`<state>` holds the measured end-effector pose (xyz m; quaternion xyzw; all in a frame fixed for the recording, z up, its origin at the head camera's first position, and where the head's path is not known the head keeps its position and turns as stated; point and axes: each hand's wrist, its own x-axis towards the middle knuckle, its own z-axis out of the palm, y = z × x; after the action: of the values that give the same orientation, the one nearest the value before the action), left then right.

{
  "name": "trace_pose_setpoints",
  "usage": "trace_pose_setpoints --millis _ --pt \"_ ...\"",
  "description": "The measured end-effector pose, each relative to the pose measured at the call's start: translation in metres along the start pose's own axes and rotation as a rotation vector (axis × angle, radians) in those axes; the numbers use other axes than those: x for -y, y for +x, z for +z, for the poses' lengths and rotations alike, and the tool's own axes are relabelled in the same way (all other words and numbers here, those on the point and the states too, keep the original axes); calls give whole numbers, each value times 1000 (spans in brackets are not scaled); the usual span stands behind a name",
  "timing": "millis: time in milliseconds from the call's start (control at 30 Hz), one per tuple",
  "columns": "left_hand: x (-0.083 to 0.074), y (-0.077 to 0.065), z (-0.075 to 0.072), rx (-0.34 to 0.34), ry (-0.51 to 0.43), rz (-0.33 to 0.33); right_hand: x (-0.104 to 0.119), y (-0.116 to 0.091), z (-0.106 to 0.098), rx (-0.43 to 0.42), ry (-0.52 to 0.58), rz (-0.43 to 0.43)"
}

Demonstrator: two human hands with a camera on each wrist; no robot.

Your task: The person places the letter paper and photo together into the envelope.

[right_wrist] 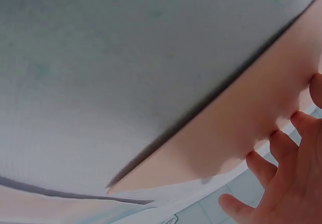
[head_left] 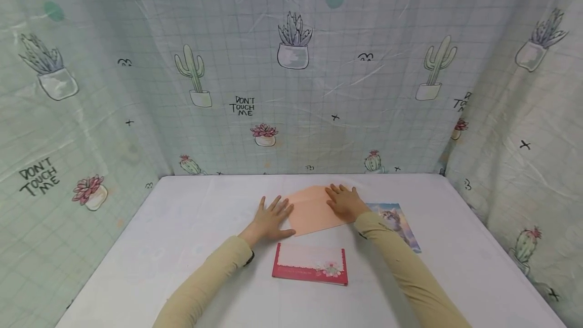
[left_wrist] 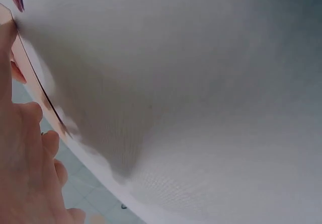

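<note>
A peach envelope (head_left: 314, 212) lies on the white table, its pointed flap unfolded toward the far side. My left hand (head_left: 271, 220) is at its left edge, fingers spread and thumb at the near left corner. On the right part of the envelope rests my right hand (head_left: 344, 203), with fingers spread toward the flap. The right wrist view has the fingertips (right_wrist: 251, 156) over the peach paper (right_wrist: 216, 133). In the left wrist view, a strip of the envelope (left_wrist: 35, 85) shows beside the left hand (left_wrist: 25, 168).
A red and white card (head_left: 309, 270) with pink flowers lies nearer me, below the envelope. Partly behind the right forearm is a kitten picture card (head_left: 398, 224). Fabric printed with cacti (head_left: 293, 57) hangs around the back and sides of the table (head_left: 200, 191).
</note>
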<state>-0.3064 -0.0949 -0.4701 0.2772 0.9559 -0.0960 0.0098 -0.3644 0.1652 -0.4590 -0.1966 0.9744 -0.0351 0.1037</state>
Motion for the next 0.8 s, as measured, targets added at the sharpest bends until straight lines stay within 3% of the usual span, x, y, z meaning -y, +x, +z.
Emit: trace_pose_setpoints --millis 400,800 --pt "3 -10 -2 -3 -47 23 8 -7 4 -15 -7 19" --pt "2 -17 1 6 -51 11 8 -20 14 -101 1 -1"
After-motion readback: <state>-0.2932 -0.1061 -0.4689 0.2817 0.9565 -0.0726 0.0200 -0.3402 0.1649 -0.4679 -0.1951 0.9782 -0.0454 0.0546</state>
